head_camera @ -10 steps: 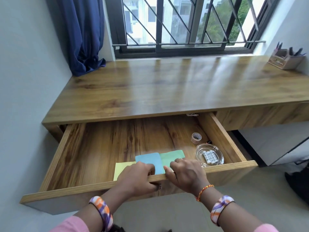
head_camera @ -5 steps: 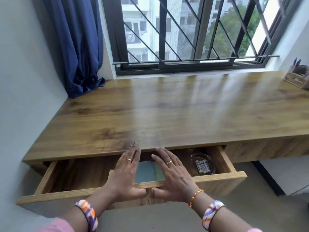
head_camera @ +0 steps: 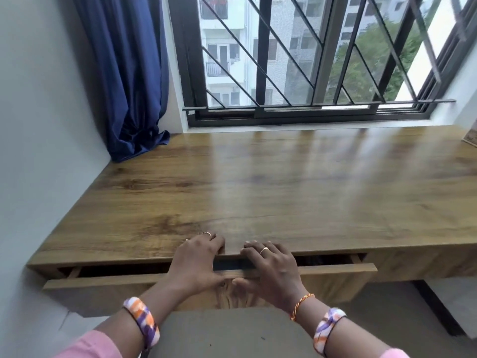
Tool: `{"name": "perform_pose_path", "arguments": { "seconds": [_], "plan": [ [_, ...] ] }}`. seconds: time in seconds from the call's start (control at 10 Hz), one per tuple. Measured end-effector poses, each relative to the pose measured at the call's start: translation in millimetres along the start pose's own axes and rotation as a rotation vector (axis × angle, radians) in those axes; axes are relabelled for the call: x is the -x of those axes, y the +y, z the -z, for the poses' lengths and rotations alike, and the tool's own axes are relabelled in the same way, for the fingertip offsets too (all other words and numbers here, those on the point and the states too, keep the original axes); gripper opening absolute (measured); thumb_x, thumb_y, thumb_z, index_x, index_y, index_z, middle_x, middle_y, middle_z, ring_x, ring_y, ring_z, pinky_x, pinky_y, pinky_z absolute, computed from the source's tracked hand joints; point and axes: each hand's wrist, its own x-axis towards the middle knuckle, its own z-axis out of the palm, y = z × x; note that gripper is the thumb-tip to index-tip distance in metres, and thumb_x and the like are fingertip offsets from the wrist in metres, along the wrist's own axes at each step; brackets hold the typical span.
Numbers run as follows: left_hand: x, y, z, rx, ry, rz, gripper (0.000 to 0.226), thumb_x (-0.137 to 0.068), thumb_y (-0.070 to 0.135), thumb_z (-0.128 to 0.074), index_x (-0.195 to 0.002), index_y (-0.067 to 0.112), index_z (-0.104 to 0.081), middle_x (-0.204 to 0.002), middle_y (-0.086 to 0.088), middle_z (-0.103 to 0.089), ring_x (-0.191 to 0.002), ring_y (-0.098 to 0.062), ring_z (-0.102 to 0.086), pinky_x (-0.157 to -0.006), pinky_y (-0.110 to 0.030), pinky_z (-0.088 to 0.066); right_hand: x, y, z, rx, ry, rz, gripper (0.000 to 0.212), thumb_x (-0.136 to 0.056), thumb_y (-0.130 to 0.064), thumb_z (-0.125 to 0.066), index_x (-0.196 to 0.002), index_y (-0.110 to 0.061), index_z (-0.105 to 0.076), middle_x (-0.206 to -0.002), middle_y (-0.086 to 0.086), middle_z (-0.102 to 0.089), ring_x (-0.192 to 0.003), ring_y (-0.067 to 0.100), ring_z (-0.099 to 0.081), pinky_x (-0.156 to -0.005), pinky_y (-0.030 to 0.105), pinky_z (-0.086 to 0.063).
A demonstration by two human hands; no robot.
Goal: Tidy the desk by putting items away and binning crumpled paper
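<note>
The wooden drawer [head_camera: 335, 279] under the desk top [head_camera: 284, 189] stands only a narrow gap open, and its contents are hidden in the dark slot. My left hand [head_camera: 196, 262] and my right hand [head_camera: 271, 270] lie side by side on the middle of the drawer front. Both palms and thumbs press against the front board. The fingers reach across the gap and touch the desk's front edge. Neither hand holds anything.
A blue curtain [head_camera: 129, 86] hangs at the back left and bunches on the desk corner. A barred window [head_camera: 309, 60] runs along the back. The corner of a wooden organiser [head_camera: 471, 136] shows at the right edge. A wall bounds the left side.
The drawer slid inward from wide open to nearly shut under both hands. The coloured notes, tape roll and glass dish inside went out of sight. My fingers now reach the desk edge.
</note>
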Motion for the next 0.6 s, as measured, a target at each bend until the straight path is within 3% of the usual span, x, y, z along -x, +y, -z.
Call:
{"name": "perform_pose_path", "arguments": {
  "seconds": [0.1, 0.2, 0.3, 0.4, 0.5, 0.6],
  "plan": [
    [-2.6, 2.6, -2.5, -0.025, 0.056, 0.037, 0.038, -0.071, 0.040, -0.062, -0.104, 0.026, -0.049, -0.113, 0.006, -0.052, -0.107, -0.019, -0.055, -0.077, -0.032, -0.046, -9.6, -4.5, 1.8, 0.052, 0.032, -0.010, 0.040, -0.068, -0.064, -0.048, -0.073, -0.027, -0.062, -0.076, -0.011, -0.065, -0.068, 0.011, -0.063, -0.059, 0.023, -0.044],
    [-5.5, 5.4, -9.3, -0.022, 0.127, 0.042, 0.027, -0.072, 0.027, -0.059, -0.097, 0.024, -0.050, -0.104, 0.004, -0.057, -0.099, -0.022, -0.058, -0.069, -0.033, -0.047, -21.7, -8.4, 2.9, 0.100, 0.086, 0.033, 0.023, -0.060, -0.047, -0.059, -0.064, -0.024, -0.059, -0.066, -0.007, -0.062, -0.057, 0.013, -0.061, -0.049, 0.021, -0.043],
    [-9.2, 4.8, -10.8, -0.067, 0.097, 0.002, 0.034, -0.048, 0.022, -0.073, -0.076, 0.024, -0.054, -0.078, 0.007, -0.062, -0.068, -0.017, -0.064, -0.044, -0.029, -0.045, -29.3, -7.9, 1.2, 0.149, 0.081, 0.092, 0.033, -0.046, -0.042, -0.080, -0.063, -0.024, -0.058, -0.064, -0.006, -0.062, -0.055, 0.014, -0.059, -0.045, 0.020, -0.040],
    [-13.3, 3.1, -11.1, -0.154, 0.115, -0.018, 0.044, -0.032, 0.023, -0.077, -0.068, 0.025, -0.051, -0.065, 0.009, -0.057, -0.054, -0.013, -0.061, -0.034, -0.024, -0.038, -29.7, -6.0, -2.9, 0.161, 0.096, 0.135, 0.035, -0.047, -0.045, -0.081, -0.063, -0.024, -0.058, -0.063, -0.006, -0.061, -0.055, 0.015, -0.059, -0.045, 0.021, -0.038],
    [-15.1, 13.7, -1.2, -0.123, 0.004, 0.060, 0.030, -0.071, 0.022, -0.063, -0.097, 0.023, -0.048, -0.103, 0.005, -0.056, -0.097, -0.020, -0.059, -0.063, -0.031, -0.045, -33.9, -5.0, 1.0, 0.063, -0.030, 0.114, 0.035, -0.042, -0.045, -0.079, -0.060, -0.023, -0.057, -0.060, -0.007, -0.059, -0.054, 0.015, -0.059, -0.043, 0.019, -0.036],
    [-25.9, 26.3, 13.3, -0.076, -0.089, 0.098, 0.022, -0.083, 0.026, -0.059, -0.104, 0.022, -0.053, -0.113, 0.001, -0.058, -0.107, -0.023, -0.057, -0.077, -0.032, -0.046, -32.9, 5.5, 8.7, -0.180, -0.119, 0.069, 0.023, -0.056, -0.042, -0.070, -0.064, -0.022, -0.061, -0.065, -0.005, -0.061, -0.059, 0.017, -0.063, -0.044, 0.020, -0.037]
  ]
}}
